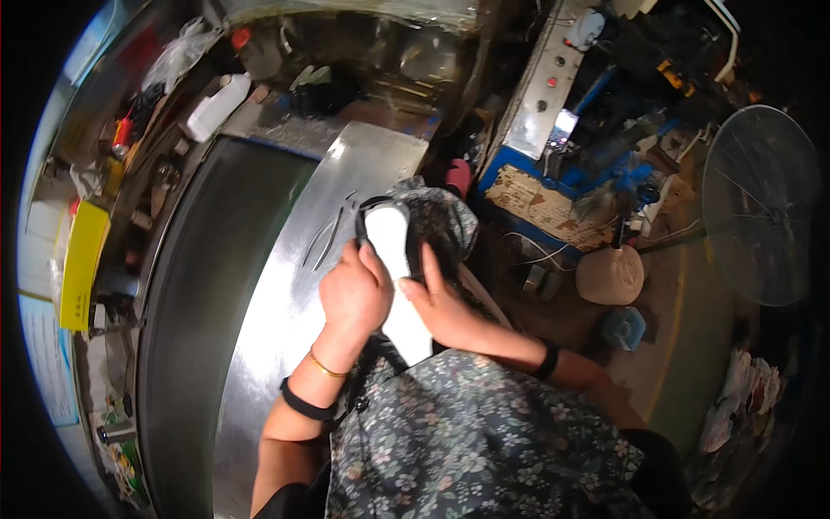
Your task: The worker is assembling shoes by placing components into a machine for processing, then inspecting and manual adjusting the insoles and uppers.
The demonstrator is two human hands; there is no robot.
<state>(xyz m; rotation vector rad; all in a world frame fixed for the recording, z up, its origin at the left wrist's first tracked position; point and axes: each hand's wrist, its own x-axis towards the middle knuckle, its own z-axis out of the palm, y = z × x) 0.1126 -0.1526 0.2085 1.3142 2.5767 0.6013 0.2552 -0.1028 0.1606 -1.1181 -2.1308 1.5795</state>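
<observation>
Over my lap, a shoe (389,233) lies lengthwise, with a long white insole face upward and a black edge around its far end. My left hand (353,290) grips its left side, with curled fingers and the thumb near the white surface. On the opposite side my right hand (445,313) holds it, thumb on the white surface and index finger stretched along the black edge. The fingers under the shoe are hidden. A floral apron (484,424) covers my lap below it. Slim curved metal tools (324,238) rest just left of the shoe.
A shiny metal worktop (285,259) runs along my left, beside a dark conveyor belt (216,233). Beyond it are a yellow box (84,264) and a white bottle (219,107). At right stand a blue-framed machine (553,195), a pale jug (610,275) and a large fan (761,208).
</observation>
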